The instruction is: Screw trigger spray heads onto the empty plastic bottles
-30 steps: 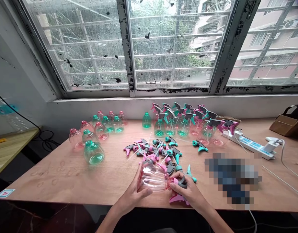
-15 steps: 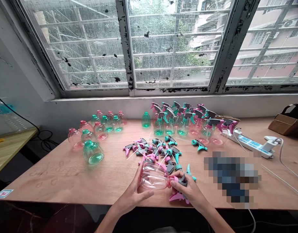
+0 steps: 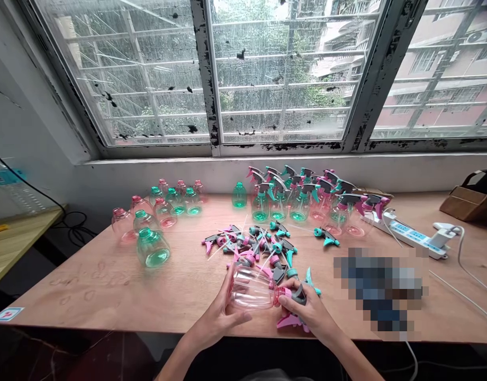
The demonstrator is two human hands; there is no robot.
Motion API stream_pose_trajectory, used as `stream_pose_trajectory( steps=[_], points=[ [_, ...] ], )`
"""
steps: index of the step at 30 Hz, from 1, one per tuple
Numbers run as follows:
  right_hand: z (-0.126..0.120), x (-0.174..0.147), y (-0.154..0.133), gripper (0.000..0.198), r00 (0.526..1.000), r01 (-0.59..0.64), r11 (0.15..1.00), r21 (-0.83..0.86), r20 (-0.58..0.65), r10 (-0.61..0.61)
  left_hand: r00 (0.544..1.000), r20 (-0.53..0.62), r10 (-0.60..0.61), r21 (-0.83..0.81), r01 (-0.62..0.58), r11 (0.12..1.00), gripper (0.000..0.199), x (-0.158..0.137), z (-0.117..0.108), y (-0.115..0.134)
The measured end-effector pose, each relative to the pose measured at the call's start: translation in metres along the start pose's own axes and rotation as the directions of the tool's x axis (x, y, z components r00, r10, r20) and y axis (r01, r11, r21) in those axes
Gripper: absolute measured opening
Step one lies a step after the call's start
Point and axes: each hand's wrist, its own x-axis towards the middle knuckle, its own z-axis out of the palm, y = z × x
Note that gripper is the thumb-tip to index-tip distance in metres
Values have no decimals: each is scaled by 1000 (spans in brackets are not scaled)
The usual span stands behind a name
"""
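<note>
A clear pink spray bottle lies sideways in the air above the table's front edge, its neck toward the right. My left hand is wrapped around its base end. At the neck, my right hand pinches a pink and grey spray head, which sits on the bottle's mouth; whether it is fully screwed on I cannot tell. A pink trigger shows below my right hand. Just beyond the bottle lies a pile of loose pink and teal spray heads with thin white tubes.
Bottles without heads, such as a green one, stand at the left. Bottles with spray heads are grouped at the back right. A white power strip, a brown bag and a blurred-out object lie at the right.
</note>
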Motion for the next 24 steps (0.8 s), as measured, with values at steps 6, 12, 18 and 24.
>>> stream_pose_trajectory(
  steps=[6,12,18,24],
  points=[
    [0,1,0,32,1000,2,1000,3,-10,-2,1000,-2,-6,0,6,1000,104,0,0,4],
    [0,1,-3,34,1000,3,1000,2,-20,-3,1000,13,25,-2,-25,1000,109,-1,0,2],
    [1,0,-2,33,1000,-9,999,-33,-30,8,1000,9,8,-36,-7,999,104,1,0,4],
    [2,1,-6,34,999,-21,999,-35,-34,19,999,23,36,43,-37,998,103,0,-1,5]
  ],
)
